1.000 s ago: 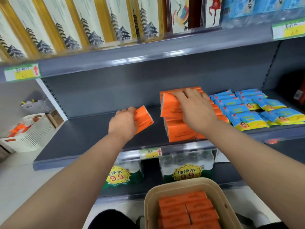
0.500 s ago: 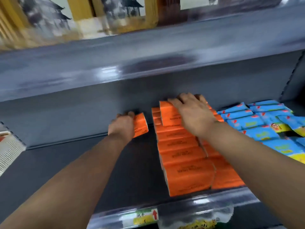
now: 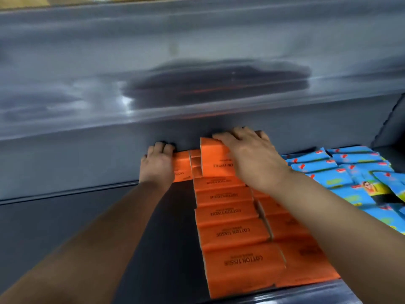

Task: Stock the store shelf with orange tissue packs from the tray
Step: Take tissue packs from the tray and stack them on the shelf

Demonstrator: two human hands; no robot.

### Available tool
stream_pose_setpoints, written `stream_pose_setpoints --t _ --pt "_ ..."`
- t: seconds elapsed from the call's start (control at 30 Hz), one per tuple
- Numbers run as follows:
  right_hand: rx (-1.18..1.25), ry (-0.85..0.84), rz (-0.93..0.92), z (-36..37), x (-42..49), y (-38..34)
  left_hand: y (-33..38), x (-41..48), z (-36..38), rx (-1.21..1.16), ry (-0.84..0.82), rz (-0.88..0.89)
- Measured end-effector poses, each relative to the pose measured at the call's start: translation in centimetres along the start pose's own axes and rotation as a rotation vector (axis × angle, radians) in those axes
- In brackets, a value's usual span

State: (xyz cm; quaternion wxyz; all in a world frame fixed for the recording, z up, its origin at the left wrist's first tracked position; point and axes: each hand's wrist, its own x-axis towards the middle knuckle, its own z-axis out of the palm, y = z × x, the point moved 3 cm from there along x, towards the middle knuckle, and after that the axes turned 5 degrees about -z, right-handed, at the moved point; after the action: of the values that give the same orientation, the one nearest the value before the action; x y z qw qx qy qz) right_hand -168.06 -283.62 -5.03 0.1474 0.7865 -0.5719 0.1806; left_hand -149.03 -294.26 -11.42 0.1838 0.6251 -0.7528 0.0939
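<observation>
My left hand (image 3: 156,165) grips an orange plastic-wrapped tissue pack (image 3: 182,166), fingers curled over its far end, at the back of the dark grey metal shelf (image 3: 171,249), just left of the stocked rows. My right hand (image 3: 252,159) steadies a raised orange pack (image 3: 215,160), fingers spread and bent over its top edge. I should seat mine flush with the wall, square to its neighbours. Five labelled packs lie in the near row (image 3: 228,213); the second row (image 3: 289,229) hides under my forearm; the blue sachets (image 3: 350,170) are too jumbled to count.
</observation>
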Motion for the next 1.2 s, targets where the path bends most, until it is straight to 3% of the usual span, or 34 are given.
stream_pose_setpoints --t 0.23,0.43,0.63,0.8,1.03,1.2 --pt "0.163 0.028 -0.032 0.6 5.8 -5.6 -5.4 -1.5 -4.1 -0.114 0.028 -0.106" --pt "0.354 -0.105 -0.064 5.6 9.4 -9.8 -10.2 -3.3 -4.8 -0.102 0.009 -0.175" --pt "0.152 -0.285 -0.107 8.6 8.6 -9.4 -9.4 -4.2 -2.5 -0.199 -0.149 -0.142" --pt "0.027 -0.231 -0.130 8.7 8.2 -9.9 -7.7 -4.1 -1.4 -0.292 -0.246 -0.090" --pt "-0.076 -0.242 -0.075 9.4 7.8 -10.1 -6.8 -4.2 -1.4 -0.382 -0.272 -0.090" --pt "-0.071 -0.271 -0.076 8.5 7.6 -10.2 -7.1 -4.7 -1.8 -0.304 -0.238 -0.112"
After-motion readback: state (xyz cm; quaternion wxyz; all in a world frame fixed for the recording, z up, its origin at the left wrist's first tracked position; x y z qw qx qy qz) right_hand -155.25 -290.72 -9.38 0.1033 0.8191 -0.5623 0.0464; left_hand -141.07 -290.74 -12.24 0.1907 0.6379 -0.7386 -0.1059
